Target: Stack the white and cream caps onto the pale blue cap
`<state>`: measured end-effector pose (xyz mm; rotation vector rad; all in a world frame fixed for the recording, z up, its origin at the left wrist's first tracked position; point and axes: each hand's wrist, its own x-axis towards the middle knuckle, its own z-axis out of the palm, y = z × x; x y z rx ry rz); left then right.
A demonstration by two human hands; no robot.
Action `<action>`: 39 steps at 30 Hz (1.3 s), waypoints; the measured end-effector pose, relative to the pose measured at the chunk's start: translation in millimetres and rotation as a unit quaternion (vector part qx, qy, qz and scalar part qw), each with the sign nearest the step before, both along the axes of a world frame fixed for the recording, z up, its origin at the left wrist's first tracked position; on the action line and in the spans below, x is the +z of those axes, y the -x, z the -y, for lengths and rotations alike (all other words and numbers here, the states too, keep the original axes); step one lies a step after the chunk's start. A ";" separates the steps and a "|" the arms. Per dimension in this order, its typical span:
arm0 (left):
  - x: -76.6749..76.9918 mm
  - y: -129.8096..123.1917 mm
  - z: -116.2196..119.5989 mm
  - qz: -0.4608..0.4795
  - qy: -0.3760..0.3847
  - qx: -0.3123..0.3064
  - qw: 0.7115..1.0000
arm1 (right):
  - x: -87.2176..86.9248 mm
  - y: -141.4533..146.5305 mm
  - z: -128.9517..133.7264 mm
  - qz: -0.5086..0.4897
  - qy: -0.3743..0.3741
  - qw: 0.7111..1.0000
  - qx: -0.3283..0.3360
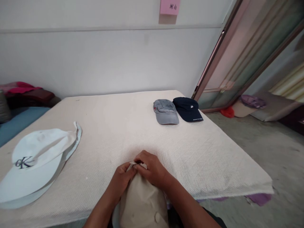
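A beige cap [142, 202] lies at the bottom centre, close to my body, at the near edge of the cloth-covered table. My left hand [123, 179] pinches its far end from the left. From the right, my right hand [152, 167] grips the same end, its fingers curled and nearly touching those of my left hand. The small part between my fingertips is mostly hidden.
White caps [40, 161] lie stacked at the left of the table [106, 120]. A grey cap [165, 111] and a navy cap [187, 109] rest at the back right. Behind stands a white wall [106, 60]; a glass door is at the right.
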<state>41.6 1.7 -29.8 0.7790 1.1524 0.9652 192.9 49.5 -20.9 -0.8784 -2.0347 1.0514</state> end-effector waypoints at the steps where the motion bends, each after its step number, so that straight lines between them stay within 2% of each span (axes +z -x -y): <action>1: 0.2 -0.6 0.1 -0.014 -0.015 -0.006 1.000 | -1.1 1.1 -0.1 0.005 -0.004 1.000 -0.008; 5: 3.6 -3.7 0.7 -0.049 -0.053 -0.012 0.997 | -9.0 4.6 -1.0 -0.027 0.032 0.996 -0.078; 9: 4.9 -6.2 2.9 -0.022 -0.042 -0.019 0.999 | -15.5 3.9 -4.9 -0.143 0.160 0.969 -0.120; 13: 3.9 -4.6 4.7 0.012 -0.024 -0.017 1.000 | -9.3 -1.0 -7.7 -0.211 0.259 0.940 -0.070; 18: 4.7 0.3 8.1 0.070 0.009 -0.009 0.997 | 3.8 -10.8 -5.4 -0.192 0.291 0.937 0.010; 21: 3.5 2.5 11.2 0.109 0.026 -0.004 0.994 | 3.0 -13.8 -4.2 -0.229 0.385 0.892 0.066; 24: 2.6 5.5 12.8 0.141 0.033 0.010 0.989 | -2.5 -13.0 -4.6 -0.268 0.466 0.839 0.085; 27: 7.4 10.2 12.4 0.172 0.034 0.035 0.984 | -8.0 -11.7 -7.4 -0.259 0.494 0.827 0.074; 30: 16.7 15.4 11.0 0.215 0.021 0.076 0.973 | -13.2 -12.1 -13.2 -0.300 0.522 0.798 0.025; 33: 22.0 20.7 8.5 0.254 -0.001 0.161 0.954 | -19.8 -11.9 -19.8 -0.406 0.554 0.725 -0.062; 35: 21.0 25.8 6.1 0.278 0.034 0.202 0.938 | -24.4 -10.2 -21.6 -0.437 0.573 0.685 -0.110; 37: 18.2 33.0 3.0 0.310 0.097 0.192 0.926 | -27.4 -7.9 -19.4 -0.408 0.591 0.686 -0.116; 39: 16.3 41.4 -0.5 0.337 0.130 0.157 0.919 | -27.3 -6.2 -12.9 -0.336 0.615 0.709 -0.071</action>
